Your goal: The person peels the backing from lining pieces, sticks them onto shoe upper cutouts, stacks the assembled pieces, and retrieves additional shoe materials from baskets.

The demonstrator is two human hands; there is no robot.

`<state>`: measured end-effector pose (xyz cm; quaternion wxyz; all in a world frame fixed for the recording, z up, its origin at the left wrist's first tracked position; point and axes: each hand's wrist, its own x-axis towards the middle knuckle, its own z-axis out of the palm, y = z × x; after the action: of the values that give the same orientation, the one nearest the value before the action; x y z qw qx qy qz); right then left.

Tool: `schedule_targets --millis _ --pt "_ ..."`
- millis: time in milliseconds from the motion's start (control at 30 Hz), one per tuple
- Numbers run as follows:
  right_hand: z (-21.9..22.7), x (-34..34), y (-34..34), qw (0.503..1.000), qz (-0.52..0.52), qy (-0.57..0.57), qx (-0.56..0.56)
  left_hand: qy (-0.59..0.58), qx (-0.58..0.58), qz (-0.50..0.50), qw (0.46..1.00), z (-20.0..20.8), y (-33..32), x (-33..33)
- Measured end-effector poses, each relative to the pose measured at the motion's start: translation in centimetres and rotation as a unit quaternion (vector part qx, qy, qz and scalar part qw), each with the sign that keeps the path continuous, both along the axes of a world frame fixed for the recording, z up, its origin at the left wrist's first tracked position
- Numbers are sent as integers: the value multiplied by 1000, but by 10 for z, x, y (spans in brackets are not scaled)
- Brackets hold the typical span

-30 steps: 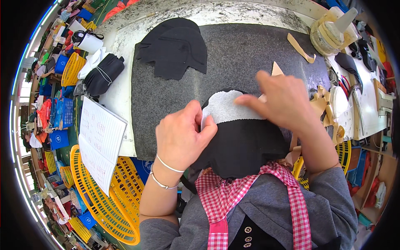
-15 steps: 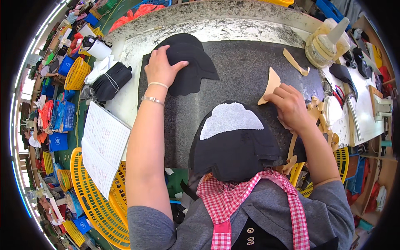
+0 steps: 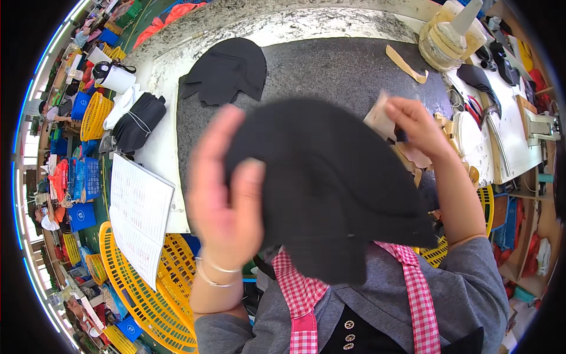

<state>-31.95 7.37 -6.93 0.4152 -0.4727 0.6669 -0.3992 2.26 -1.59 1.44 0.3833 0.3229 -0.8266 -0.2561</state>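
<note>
My left hand grips a black, dome-shaped fabric piece by its left edge, thumb on its face. Raised close to me, the piece spans the middle of the view, and the hand is blurred by motion. Between thumb and fingers, my right hand pinches a pale beige scrap just beyond the piece's right edge. More black fabric pieces of a similar shape lie at the far left of the dark work mat. Whatever is under the raised piece is hidden.
At the far right stands a glue pot with a pale handle. A curled beige strip lies before it. An open notebook rests at the left above a yellow basket. A tied black bundle sits behind it.
My left hand has lifted a black piece off the far-left pile and brought it nearer, covering the white-patched black piece. My right hand still holds the beige scrap, now turned.
</note>
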Motion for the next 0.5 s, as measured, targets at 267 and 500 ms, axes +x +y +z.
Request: schedule_targets --millis 267,500 --pt "68 56 -5 844 -99 332 -409 -91 -43 -34 994 -13 19 -17" --pt "71 111 -13 797 91 307 -512 99 381 -177 902 -10 20 -32"
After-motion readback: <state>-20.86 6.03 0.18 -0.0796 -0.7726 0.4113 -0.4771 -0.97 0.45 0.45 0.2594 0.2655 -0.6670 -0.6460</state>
